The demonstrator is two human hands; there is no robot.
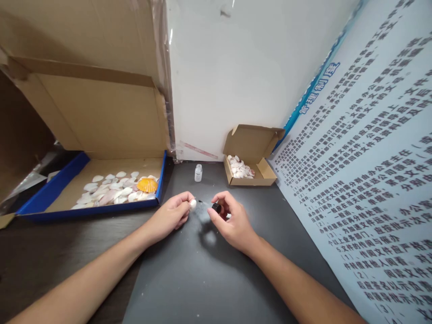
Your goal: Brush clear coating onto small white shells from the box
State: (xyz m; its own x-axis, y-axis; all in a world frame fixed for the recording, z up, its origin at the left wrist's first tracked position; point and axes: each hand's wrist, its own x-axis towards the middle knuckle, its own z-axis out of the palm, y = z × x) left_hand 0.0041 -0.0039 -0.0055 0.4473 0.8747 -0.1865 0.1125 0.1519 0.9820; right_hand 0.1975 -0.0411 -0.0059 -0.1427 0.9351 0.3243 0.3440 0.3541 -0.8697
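Note:
My left hand (175, 210) is closed, pinching a small white shell (193, 204) between thumb and forefinger. Across from it, my right hand (232, 221) grips a black brush cap (216, 208). The cap's thin stem points left, and its dark brush tip (200, 201) is a short way from the shell, apart from it. Behind both hands a small clear glass bottle (198, 173) with a pale label stands upright without a lid. All of this is over a dark grey mat (189, 274).
At left, an open cardboard box with a blue rim (111, 210) holds many white shells and an orange scallop shell (147, 185). A smaller open carton (251, 182) of shells stands at the back right. A white panel (243, 67) and a printed board (364, 171) bound the workspace.

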